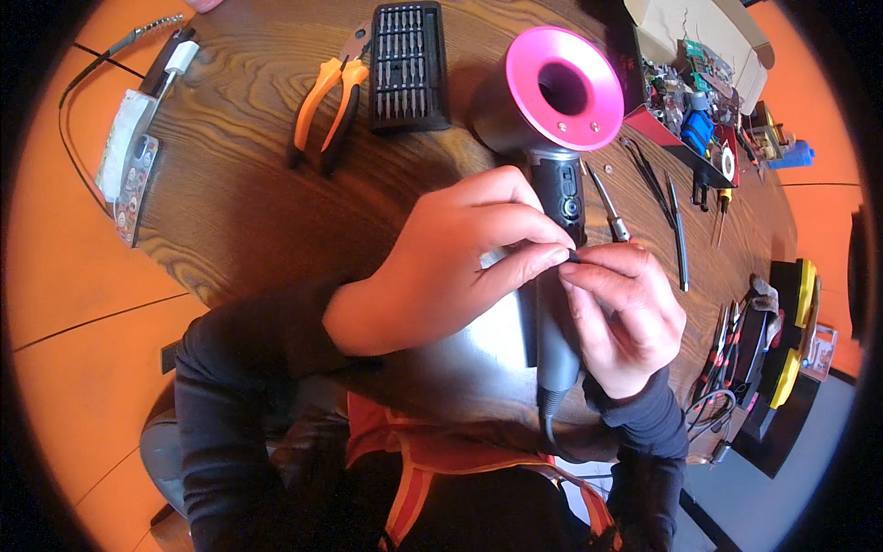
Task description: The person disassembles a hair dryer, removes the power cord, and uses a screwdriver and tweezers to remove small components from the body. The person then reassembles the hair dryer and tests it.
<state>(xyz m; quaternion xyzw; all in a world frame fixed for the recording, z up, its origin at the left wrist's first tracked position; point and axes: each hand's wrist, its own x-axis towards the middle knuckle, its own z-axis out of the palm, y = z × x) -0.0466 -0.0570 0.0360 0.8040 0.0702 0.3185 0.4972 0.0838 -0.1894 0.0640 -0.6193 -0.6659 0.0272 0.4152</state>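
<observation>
Left hand (469,253) tip to tip with right hand (630,308), both pinched on a tiny black part (574,257), just over the dryer (558,179) on the counter (235,83); pliers (326,106) beyond!

Passable to the left of the left hand (460,244), over a broad bare stretch of surface (216,175), but hindered ahead of it by orange-handled pliers (318,97) and a black bit case (409,69) just beside them. Blocked straight ahead of both hands by the broad, pink-ringed head of a hair dryer (556,184), and between them by its grey handle (557,340). Only narrowly passable to the right of the right hand (633,317), then crowded farther right by cables (720,354), and ahead by a screwdriver (616,221), tweezers (651,177), a slim black tool (679,235) and, beyond these, a parts box (670,147).
</observation>
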